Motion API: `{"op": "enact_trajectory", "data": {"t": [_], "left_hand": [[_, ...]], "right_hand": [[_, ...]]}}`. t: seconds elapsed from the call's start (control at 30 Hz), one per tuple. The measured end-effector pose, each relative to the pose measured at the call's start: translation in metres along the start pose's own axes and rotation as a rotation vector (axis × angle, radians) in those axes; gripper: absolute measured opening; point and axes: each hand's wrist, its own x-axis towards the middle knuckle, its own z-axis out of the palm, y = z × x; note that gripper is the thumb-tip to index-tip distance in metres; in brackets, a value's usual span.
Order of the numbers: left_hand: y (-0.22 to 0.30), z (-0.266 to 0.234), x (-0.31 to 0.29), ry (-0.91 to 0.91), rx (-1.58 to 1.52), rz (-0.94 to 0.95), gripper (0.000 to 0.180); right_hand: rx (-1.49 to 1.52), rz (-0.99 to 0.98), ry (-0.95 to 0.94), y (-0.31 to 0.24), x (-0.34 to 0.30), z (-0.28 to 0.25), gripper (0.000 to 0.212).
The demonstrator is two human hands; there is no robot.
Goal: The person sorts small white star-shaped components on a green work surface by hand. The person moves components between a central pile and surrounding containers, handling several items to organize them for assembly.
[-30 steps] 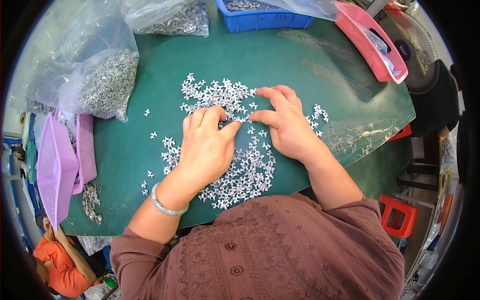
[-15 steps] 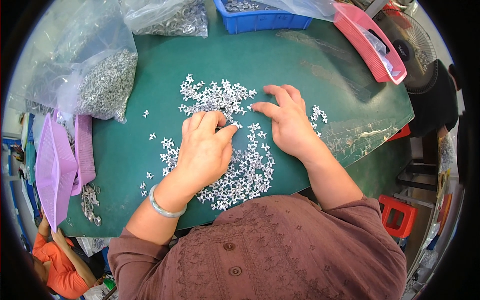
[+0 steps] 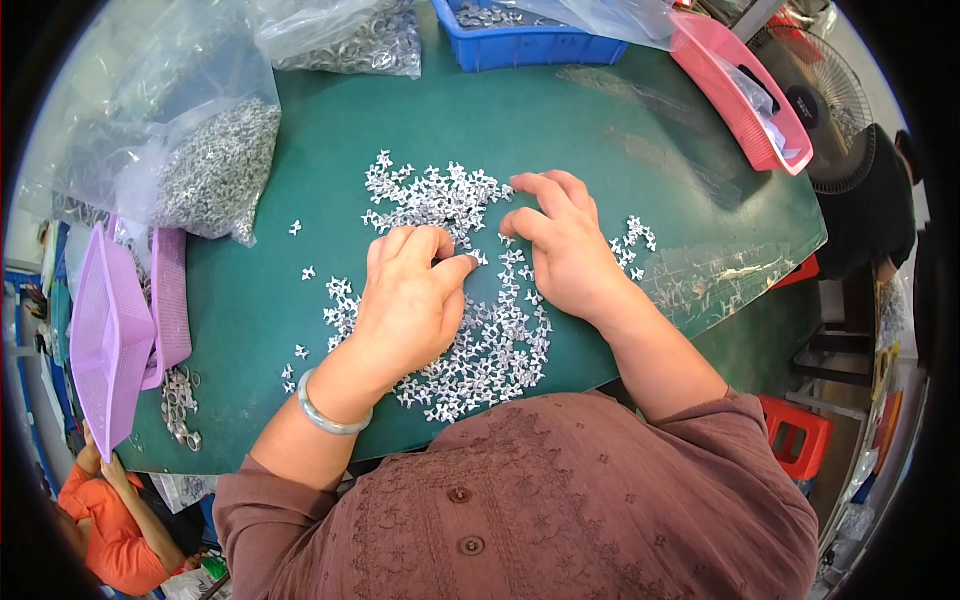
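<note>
I see right hand [image 3: 572,245] fingers apart, can't tell left hand [image 3: 408,290] grip; a careless nudge could mix twelve-o'clock pile [image 3: 440,195] with six-o'clock pile [image 3: 500,348].

Wearer's two hands [image 3: 408,295] [image 3: 572,248], one bangle [image 3: 331,426]

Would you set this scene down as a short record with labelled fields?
Surface: green tabletop
Left hand: fingers curled, at the upper heap of silvery bow-shaped pieces
Right hand: thumb and forefinger apart, at that heap's right
Near side: second heap of similar pieces
Far edge: blue bin
Far right: pink basket
Left side: lilac baskets
</note>
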Motion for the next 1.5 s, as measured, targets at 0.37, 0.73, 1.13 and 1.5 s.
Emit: {"op": "enact_trajectory", "data": {"t": [0.37,0.73,1.13,1.5], "left_hand": [[-0.001,0.000,-0.001,0.010,-0.020,0.005,0.022],[-0.002,-0.002,-0.002,0.021,-0.046,0.038,0.021],[-0.003,-0.001,-0.003,0.015,-0.034,0.031,0.020],[-0.003,-0.001,-0.003,-0.003,-0.037,0.019,0.020]], "right_hand": [[-0.048,0.007,-0.026,-0.007,0.001,-0.002,0.045],[-0.068,-0.018,0.041,-0.006,0.002,0.002,0.036],[0.037,-0.030,0.170,-0.004,0.001,0.002,0.027],[0.057,0.006,0.146,0.002,-0.004,-0.005,0.030]]}}
